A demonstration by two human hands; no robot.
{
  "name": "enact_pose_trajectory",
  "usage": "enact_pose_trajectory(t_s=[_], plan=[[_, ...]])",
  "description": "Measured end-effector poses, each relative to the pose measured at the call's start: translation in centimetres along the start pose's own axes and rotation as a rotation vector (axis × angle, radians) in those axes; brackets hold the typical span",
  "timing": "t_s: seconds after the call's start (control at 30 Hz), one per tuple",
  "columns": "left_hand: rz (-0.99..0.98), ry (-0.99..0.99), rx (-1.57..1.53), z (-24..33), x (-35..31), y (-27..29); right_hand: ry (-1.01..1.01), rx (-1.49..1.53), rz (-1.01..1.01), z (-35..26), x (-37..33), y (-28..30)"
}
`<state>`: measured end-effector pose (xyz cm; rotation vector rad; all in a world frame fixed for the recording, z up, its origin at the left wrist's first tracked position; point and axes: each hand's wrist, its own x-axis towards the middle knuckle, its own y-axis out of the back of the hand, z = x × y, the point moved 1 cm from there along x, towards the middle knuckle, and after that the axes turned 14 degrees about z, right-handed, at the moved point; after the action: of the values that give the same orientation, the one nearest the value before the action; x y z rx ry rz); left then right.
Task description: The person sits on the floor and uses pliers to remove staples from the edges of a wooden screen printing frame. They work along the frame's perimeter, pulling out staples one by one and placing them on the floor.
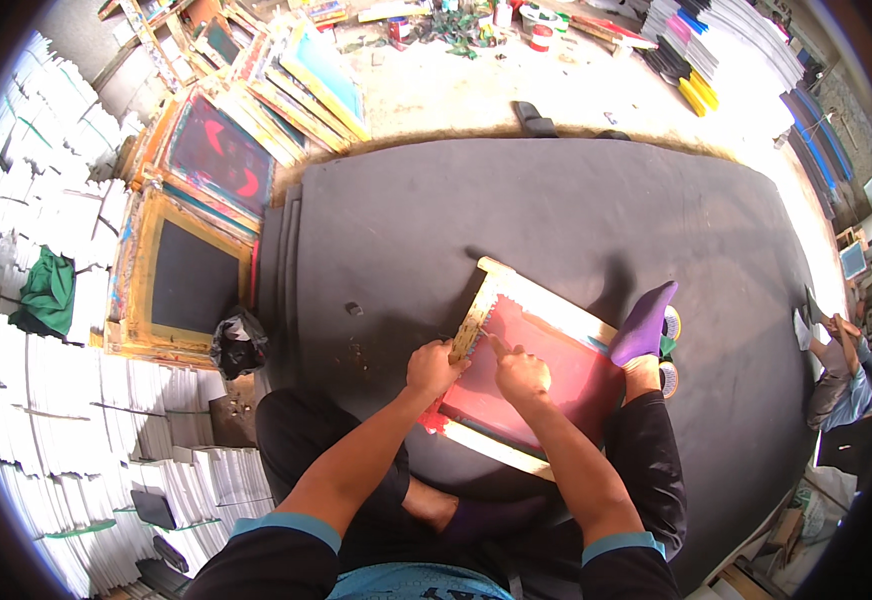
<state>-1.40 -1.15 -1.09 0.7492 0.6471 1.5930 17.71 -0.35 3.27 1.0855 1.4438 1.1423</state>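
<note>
A screen-printing frame [566,318] with pale wooden bars lies tilted across my lap, its mesh [526,375] stained red and pink. My left hand [434,368] is closed round the frame's left bar. Over the mesh beside that bar is my right hand [521,375]. Its index finger is stretched toward the bar and the other fingers are curled. Something small and pale may be at its fingertip, too small to name. My foot in a purple sock [644,325] rests against the frame's right end.
I sit on stacked black foam sheets [406,220]. Two round rolls [669,380] lie beyond my foot. More printing frames [196,270] lean at the left, near white stacked sheets [106,400] and a black plastic bag [239,342]. Another person [846,375] sits at far right.
</note>
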Motion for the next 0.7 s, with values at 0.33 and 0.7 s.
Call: enact_pose_trajectory(t_s=[0.33, 0.7], plan=[[-0.044, 0.002, 0.030, 0.6, 0.3, -0.1, -0.025, 0.159, -0.031, 0.8, -0.2, 0.3], [-0.020, -0.009, 0.120, 0.7, 0.4, -0.1, -0.056, 0.316, 0.008, 2.2, 0.4, -1.0]])
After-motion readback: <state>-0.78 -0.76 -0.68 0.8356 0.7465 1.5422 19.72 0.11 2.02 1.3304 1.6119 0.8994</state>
